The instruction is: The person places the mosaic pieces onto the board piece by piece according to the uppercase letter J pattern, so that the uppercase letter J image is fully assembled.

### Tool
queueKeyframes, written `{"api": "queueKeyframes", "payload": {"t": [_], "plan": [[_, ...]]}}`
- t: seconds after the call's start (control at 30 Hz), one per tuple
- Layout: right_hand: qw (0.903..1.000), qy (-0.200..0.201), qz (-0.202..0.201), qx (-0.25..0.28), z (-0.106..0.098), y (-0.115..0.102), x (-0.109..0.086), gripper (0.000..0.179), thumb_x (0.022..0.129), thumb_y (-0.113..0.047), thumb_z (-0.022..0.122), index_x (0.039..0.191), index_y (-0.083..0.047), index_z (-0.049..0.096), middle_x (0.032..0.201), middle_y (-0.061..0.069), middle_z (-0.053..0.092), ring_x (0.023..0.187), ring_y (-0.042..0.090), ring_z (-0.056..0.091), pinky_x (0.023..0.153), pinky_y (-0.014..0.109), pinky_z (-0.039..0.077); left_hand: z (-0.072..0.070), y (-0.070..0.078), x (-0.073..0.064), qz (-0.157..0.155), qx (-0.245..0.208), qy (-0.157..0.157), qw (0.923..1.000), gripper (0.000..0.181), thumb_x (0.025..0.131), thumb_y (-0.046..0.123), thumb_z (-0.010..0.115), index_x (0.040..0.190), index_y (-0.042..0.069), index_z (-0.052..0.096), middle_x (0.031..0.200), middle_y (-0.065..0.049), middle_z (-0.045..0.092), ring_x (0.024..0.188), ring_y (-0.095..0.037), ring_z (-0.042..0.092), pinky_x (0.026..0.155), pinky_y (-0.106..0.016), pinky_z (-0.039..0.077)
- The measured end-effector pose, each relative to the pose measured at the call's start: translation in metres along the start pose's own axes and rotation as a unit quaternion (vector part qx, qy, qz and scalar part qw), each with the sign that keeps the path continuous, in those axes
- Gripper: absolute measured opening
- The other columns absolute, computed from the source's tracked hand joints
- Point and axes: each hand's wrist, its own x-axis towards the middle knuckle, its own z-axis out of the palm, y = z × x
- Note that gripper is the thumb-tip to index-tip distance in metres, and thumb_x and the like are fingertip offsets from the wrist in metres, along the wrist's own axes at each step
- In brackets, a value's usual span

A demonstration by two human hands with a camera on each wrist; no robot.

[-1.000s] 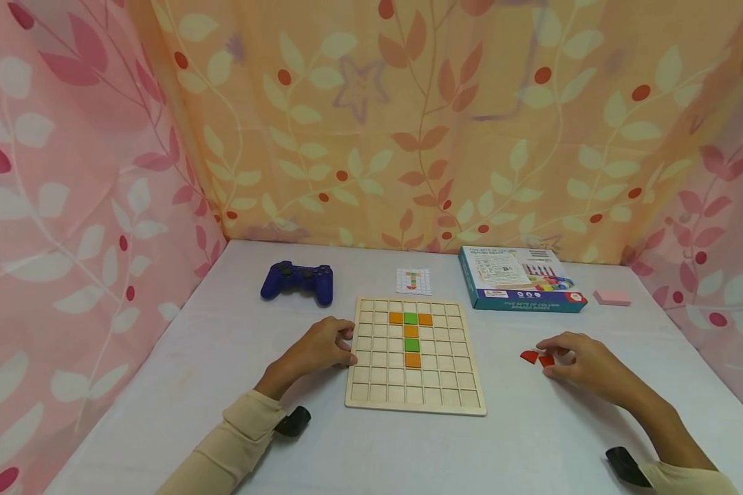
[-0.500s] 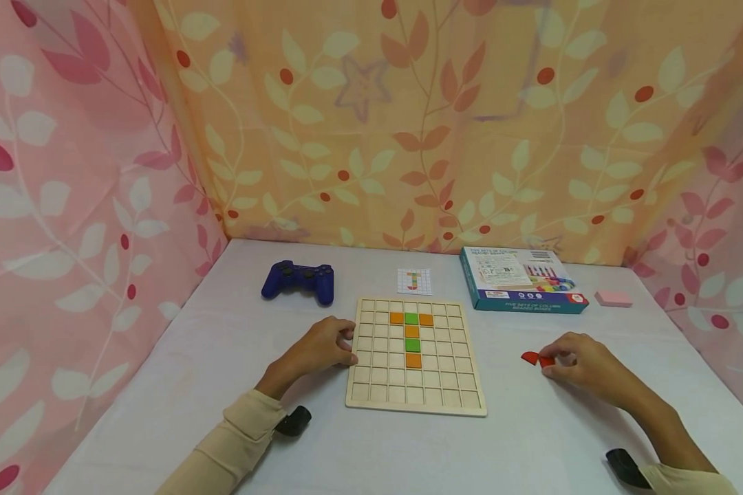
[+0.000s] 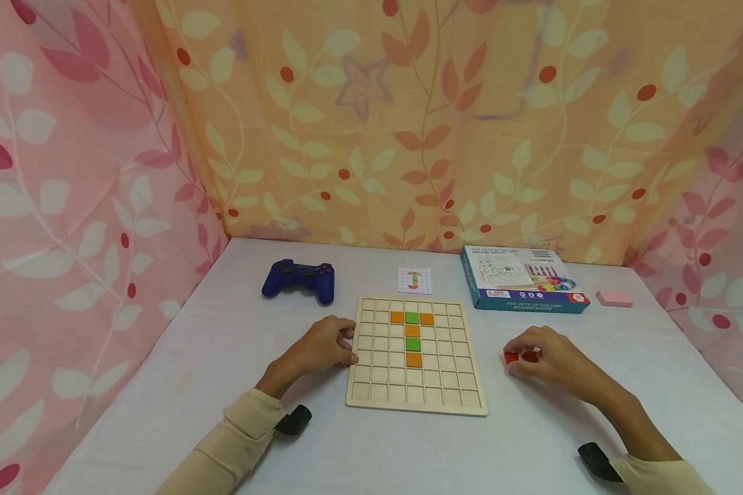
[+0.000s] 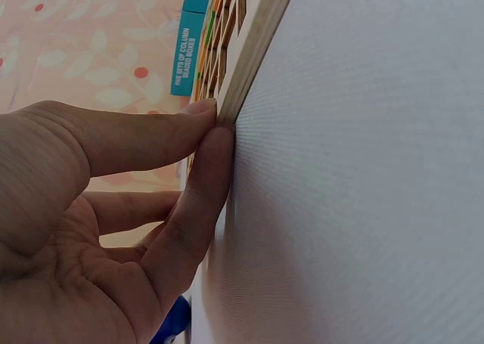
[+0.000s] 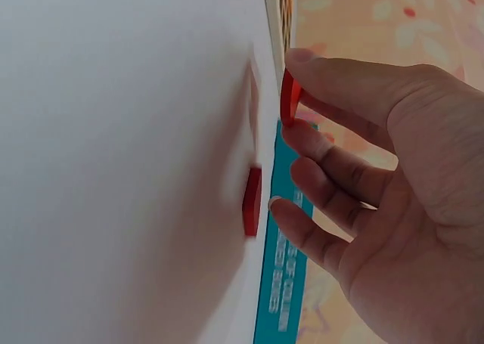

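Observation:
A wooden grid board (image 3: pixel 378 393) lies on the table, with orange and green square tiles (image 3: pixel 413 344) set in it in a T shape. My left hand (image 3: pixel 318 344) holds the board's left edge, thumb and finger meeting at its rim in the left wrist view. To the right of the board, my right hand (image 3: pixel 551 355) pinches a red quarter-circle piece (image 5: pixel 289 98) between thumb and forefinger, raised off the white cloth. A second red piece (image 5: pixel 252 202) rests on the table beneath that hand, partly covered by the fingers in the head view.
Behind the board lies a small card (image 3: pixel 415 281) with a coloured grid pattern. A blue game controller (image 3: pixel 298 282) is at the back left. A flat teal box (image 3: pixel 532 302) and a pink block (image 3: pixel 615 298) sit at the back right. Patterned curtains (image 3: pixel 371 137) enclose the table.
My right hand has picked up one red piece and moved left with it, over the other red piece, toward the board. The left hand has stayed at the board's edge.

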Motion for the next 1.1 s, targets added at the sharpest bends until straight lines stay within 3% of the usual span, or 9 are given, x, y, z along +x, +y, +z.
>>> {"api": "queueKeyframes", "payload": {"t": [0.43,0.8,1.1], "plan": [[0.9974,-0.048,-0.041,0.035,0.030,-0.057,0.036,0.026,0.091,-0.036,0.084,0.113,-0.023,0.082,0.105,-0.011,0.070,0.111,0.020,0.056,0.092,0.040,0.055,-0.001,-0.001,0.000,0.004,-0.002,0.000,1.0000,0.072,0.081,-0.002,0.089,0.145,-0.010,0.056,0.120,-0.010,0.063,0.097,-0.015,0.069,0.076,-0.028,0.062],[0.9901,-0.085,-0.107,0.032,0.051,-0.095,0.053,0.027,0.093,-0.033,0.082,0.116,-0.018,0.083,0.110,-0.009,0.071,0.113,0.019,0.055,0.098,0.043,0.052,-0.001,0.001,0.000,-0.001,-0.001,-0.001,1.0000,0.072,0.081,-0.003,0.089,0.145,-0.010,0.057,0.119,-0.011,0.063,0.097,-0.016,0.070,0.077,-0.029,0.062],[0.9848,-0.086,-0.151,0.009,0.063,-0.111,0.059,0.021,0.093,-0.031,0.083,0.111,-0.022,0.083,0.103,-0.014,0.068,0.107,0.013,0.052,0.092,0.033,0.051,0.000,0.000,0.001,-0.002,0.001,0.000,1.0000,0.072,0.081,-0.003,0.089,0.146,-0.010,0.057,0.120,-0.010,0.064,0.097,-0.016,0.070,0.077,-0.029,0.062]]}}
